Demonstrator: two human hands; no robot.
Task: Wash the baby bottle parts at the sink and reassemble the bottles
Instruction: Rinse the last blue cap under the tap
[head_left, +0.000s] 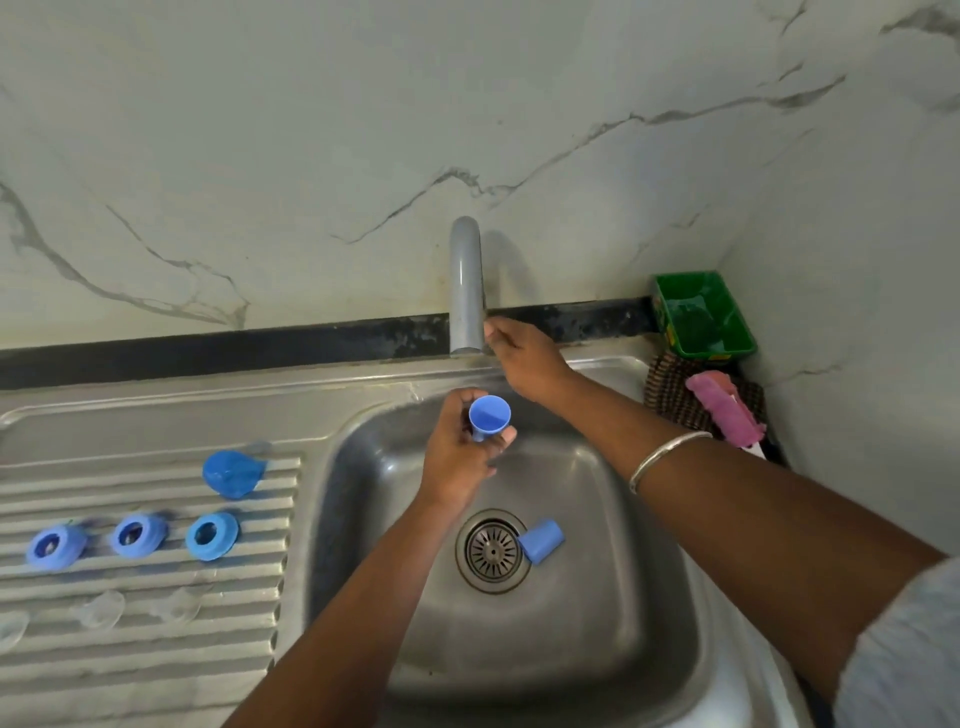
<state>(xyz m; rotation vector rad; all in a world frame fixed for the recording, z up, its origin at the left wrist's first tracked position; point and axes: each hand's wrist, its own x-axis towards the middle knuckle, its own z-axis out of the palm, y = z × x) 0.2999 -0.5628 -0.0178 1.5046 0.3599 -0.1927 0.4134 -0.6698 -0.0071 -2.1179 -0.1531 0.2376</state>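
Forearms reach over the sink (644, 597): the left hand (457, 457) curls its fingers round a small blue cap (489, 415), mouth up, just below the faucet (466, 286), while the right hand (524, 361) has its fingers at the faucet's base, whether gripping I cannot tell. No water shows. A second blue cap (541, 540) lies beside the drain (492, 552). Three blue collar rings (139, 535), a blue lid (232, 473) and clear nipples (101, 609) lie on the drainboard (156, 675). Washing seems partly done; no bottles are in view, and reassembly looks unstarted.
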